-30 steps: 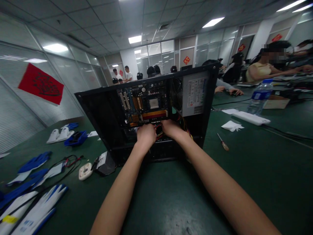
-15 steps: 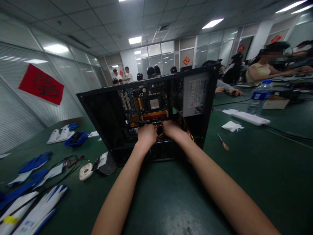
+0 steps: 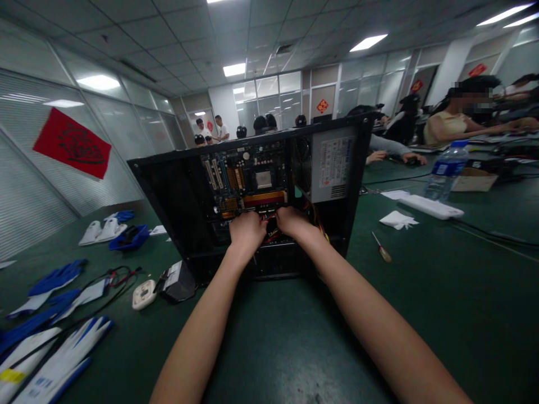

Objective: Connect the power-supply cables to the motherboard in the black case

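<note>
A black computer case [image 3: 168, 191] stands on the green table with its open side facing me. Inside it, the motherboard [image 3: 248, 168] sits upright, and a grey power supply [image 3: 332, 163] with a fan fills the upper right. Both my hands reach into the lower middle of the case. My left hand [image 3: 247, 229] is closed, and red wires [image 3: 268, 217] run between it and my right hand [image 3: 291, 222], whose fingers are also curled closed around them. The fingertips are partly hidden. Yellow and red power cables [image 3: 320, 221] hang below the power supply.
Left of the case lie a black box-shaped part [image 3: 179, 282], a white round-cornered gadget [image 3: 144, 294], work gloves [image 3: 71, 353] and a blue tray [image 3: 129, 238]. At right are a screwdriver [image 3: 381, 248], a tissue [image 3: 398, 220], a power strip [image 3: 430, 206] and a water bottle [image 3: 446, 171]. Other people sit beyond.
The case and both my hands sit slightly further left in view, and the case's tilt differs a little. Both hands stay closed at the wires. A co-worker's hand at right has shifted.
</note>
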`<state>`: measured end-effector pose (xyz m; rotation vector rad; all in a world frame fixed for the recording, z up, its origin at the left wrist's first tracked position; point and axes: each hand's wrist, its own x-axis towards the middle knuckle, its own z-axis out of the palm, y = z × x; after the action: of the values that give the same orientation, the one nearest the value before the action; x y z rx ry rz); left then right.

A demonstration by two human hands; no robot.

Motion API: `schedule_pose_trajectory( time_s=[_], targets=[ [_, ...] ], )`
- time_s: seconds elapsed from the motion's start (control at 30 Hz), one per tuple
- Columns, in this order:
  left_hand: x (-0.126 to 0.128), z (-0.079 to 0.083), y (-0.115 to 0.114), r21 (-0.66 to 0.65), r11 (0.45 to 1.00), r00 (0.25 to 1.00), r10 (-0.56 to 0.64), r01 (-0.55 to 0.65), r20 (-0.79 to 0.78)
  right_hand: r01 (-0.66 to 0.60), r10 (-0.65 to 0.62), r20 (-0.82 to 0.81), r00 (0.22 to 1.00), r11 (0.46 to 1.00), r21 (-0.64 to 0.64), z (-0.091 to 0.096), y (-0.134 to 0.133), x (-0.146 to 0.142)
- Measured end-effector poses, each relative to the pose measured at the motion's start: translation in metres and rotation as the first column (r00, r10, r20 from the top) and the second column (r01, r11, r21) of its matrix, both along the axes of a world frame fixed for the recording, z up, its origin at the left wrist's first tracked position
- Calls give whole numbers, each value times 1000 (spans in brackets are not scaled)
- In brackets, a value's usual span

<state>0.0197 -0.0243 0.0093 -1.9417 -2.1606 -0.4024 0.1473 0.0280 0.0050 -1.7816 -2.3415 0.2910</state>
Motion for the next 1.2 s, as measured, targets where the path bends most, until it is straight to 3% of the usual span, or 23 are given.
schedule_pose_trajectory(
  time_s=[0.33, 0.53, 0.67, 0.83, 1.2],
  targets=[
    [-5, -3, 3, -38, 998, 998, -58, 59, 30, -7, 7, -18, 1000, 1000, 9, -3, 5, 1],
    [-12, -4, 4, 116, 992, 997, -63, 58, 39, -3, 3, -26, 1000, 1000, -2, 0, 3, 3],
    [-23, -5, 12, 20, 993, 988, -120, 119, 98, -2, 2, -36, 999, 1000, -3, -1, 4, 3],
    [-24, -2, 25, -22, 983, 982, -183, 184, 54, -26, 27, -33, 999, 1000, 10, -3, 5, 2],
    [-9, 6, 22, -21, 998, 993, -56, 54, -103, -26, 26, -35, 999, 1000, 2, 0, 3, 2]
  ],
)
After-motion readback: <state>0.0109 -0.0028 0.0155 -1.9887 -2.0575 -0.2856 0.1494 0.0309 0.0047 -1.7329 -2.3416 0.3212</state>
